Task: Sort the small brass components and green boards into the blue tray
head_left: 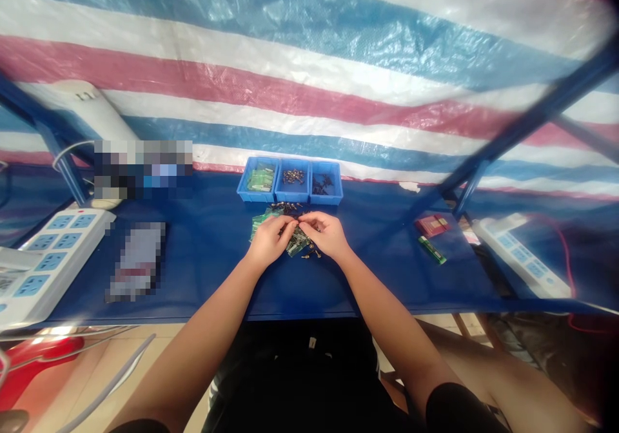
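Observation:
Close together over a pile of small parts [296, 245] are my left hand [271, 238] and my right hand [327, 232]. Both are closed, thumbs and fingertips pinched and nearly meeting. Whatever they pinch is too small to make out. The pile mixes green-and-silver pieces with dark and brass-coloured bits, partly covered by my fingers. Just behind it stand three joined blue bins: the left bin [240, 191] has green-and-clear pieces, the middle bin [292, 196] small brass-coloured parts, and the right bin [327, 198] small black parts.
Large white power strips lie at the left [91, 252] and right [546, 278] of the blue table [382, 285]. A red box [433, 225] and a small green pack [432, 250] sit on the right. Blue frame bars and a striped sheet [309, 91] rise behind.

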The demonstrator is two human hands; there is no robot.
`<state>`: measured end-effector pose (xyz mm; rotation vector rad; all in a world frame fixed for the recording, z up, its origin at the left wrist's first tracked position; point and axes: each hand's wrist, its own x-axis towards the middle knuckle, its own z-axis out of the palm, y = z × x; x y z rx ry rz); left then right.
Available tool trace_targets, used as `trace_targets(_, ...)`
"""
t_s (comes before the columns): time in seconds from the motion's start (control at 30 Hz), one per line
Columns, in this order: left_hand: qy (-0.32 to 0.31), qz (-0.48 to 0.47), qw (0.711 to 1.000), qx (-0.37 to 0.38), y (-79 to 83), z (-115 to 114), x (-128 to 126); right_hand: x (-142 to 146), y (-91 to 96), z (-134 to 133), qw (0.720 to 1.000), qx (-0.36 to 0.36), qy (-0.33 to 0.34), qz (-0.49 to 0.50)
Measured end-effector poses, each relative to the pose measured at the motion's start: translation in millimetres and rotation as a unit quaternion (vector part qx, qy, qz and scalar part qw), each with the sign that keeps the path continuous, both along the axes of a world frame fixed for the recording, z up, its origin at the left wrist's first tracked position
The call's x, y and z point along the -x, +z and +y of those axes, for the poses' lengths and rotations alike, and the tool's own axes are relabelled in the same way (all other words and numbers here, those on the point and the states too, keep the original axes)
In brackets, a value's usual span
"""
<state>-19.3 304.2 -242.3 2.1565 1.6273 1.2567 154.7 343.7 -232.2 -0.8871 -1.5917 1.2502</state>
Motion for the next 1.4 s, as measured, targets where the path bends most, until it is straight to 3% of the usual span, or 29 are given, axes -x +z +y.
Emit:
trace_targets(0.63, -0.009, -0.016, 1.000, -0.018, -0.9, -1.8, 0.4, -0.7, -0.6, -0.3, 1.000, -0.002, -0.002, 0.004)
trace_targets(0.97, -0.021, 0.024, 0.999, -0.028, 4.2, -2.1, 0.2, 0.0, -0.5, -0.9, 1.000, -0.004, 0.001, 0.003)
trace_targets(1.3, -0.078, 0.038, 0.996, -0.019, 7.8, -2.0, -0.3, 0.6, 0.1, 0.4, 0.998, -0.030, 0.035, 0.039)
trace_targets(1.4, -0.061, 0.046, 0.997, -0.025, 7.3, -2.0, -1.2, 2.1, -1.3, -0.1, 0.998, -0.034, 0.041, 0.032)
